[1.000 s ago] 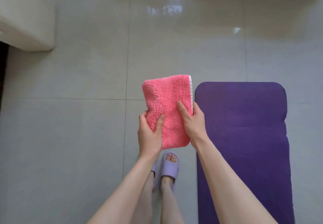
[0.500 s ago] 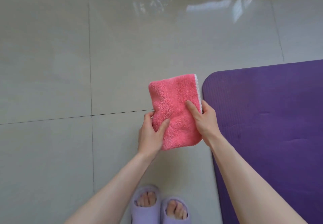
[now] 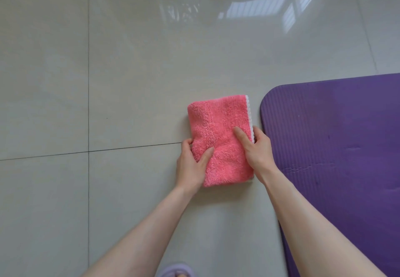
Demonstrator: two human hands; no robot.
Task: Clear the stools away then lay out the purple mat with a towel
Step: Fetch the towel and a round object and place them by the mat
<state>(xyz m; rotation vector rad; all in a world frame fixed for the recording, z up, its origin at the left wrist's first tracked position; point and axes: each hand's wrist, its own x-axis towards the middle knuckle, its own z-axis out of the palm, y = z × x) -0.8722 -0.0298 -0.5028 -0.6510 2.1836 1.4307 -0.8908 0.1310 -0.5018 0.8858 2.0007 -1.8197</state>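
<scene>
We hold the folded pink towel (image 3: 219, 140) in 2 hands: left hand (image 3: 191, 166) pinching its left edge, right hand (image 3: 258, 153) clamped on its right. It sits over the tiled floor (image 3: 129, 82), just left of the flat purple mat (image 3: 337, 147).

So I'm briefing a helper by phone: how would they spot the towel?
Find the purple mat on the pale tiled floor. Just off its rounded corner, both hands hold a folded towel: fluffy coral pink, white-edged.

Both hands, left (image 3: 190, 166) and right (image 3: 257, 153), grip folded pink towel (image 3: 218, 134) beside purple mat (image 3: 337, 147).
</scene>
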